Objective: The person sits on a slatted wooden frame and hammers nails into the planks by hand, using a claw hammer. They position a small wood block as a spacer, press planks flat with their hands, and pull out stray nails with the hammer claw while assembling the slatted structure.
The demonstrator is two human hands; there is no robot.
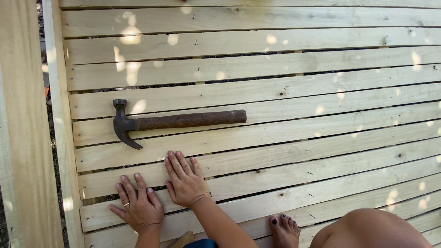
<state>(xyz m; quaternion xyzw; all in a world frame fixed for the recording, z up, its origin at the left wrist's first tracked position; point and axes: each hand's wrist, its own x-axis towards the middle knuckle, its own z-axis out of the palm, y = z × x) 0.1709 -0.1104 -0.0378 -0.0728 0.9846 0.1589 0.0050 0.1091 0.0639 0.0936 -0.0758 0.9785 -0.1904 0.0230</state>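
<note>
While both hands lie flat with fingers spread and hold nothing, the left hand [138, 205] and the right hand [184, 180] press on the wooden slats [294, 133], the right one nearer to the claw hammer [174, 122]. Just beyond the hands, this hammer rests on the slats, its head toward the side rail [62, 138].
</note>
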